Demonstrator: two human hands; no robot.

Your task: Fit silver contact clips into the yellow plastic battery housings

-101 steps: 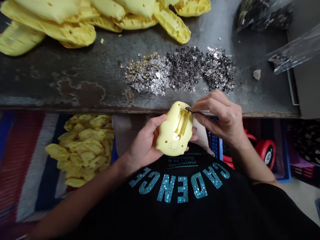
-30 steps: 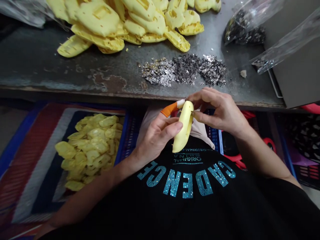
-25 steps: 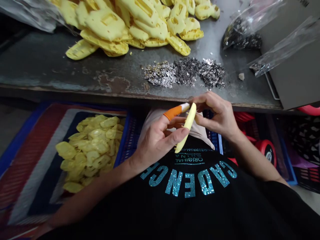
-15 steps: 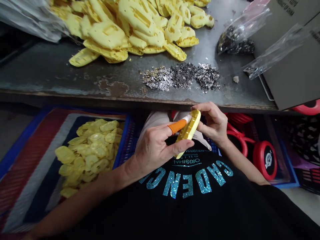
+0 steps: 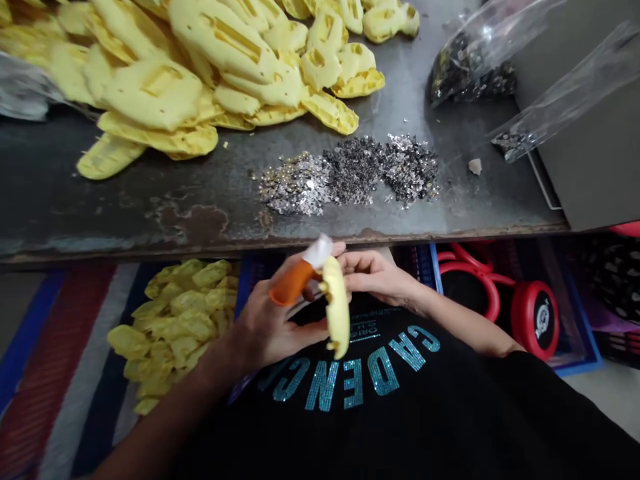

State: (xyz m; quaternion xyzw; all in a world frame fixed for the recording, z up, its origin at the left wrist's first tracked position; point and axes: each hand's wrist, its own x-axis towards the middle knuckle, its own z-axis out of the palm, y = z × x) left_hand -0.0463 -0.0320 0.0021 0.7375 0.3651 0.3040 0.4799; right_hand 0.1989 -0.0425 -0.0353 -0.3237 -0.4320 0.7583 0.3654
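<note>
Below the bench edge, a yellow plastic toy shell half (image 5: 338, 313) stands nearly on edge, its hollow side facing left. My left hand (image 5: 265, 320) is closed on it, thumb low on the shell. An orange finger cot (image 5: 290, 283) and a white wrap (image 5: 318, 251) cover one finger, which lies by the shell's top. My right hand (image 5: 375, 275) has its bent fingers against the shell's upper right side. Whether a small metal piece is between those fingertips is hidden. On the bench, small metal battery contacts lie in a silvery pile (image 5: 297, 185), a dark pile (image 5: 354, 167) and a mixed pile (image 5: 411, 168).
A large heap of yellow shells (image 5: 155, 93) covers the back left of the metal bench (image 5: 110, 220). Clear bags (image 5: 473, 73) of metal parts lean near a grey box (image 5: 590, 133). More yellow pieces (image 5: 185, 327) lie lower left. Red-rimmed wheels (image 5: 536, 320) sit in a blue crate (image 5: 590, 353).
Earlier my right fingers held a small dark metal contact at the shell's battery slot. The shell has since turned on edge and moved lower left with both hands; the view has shifted too.
</note>
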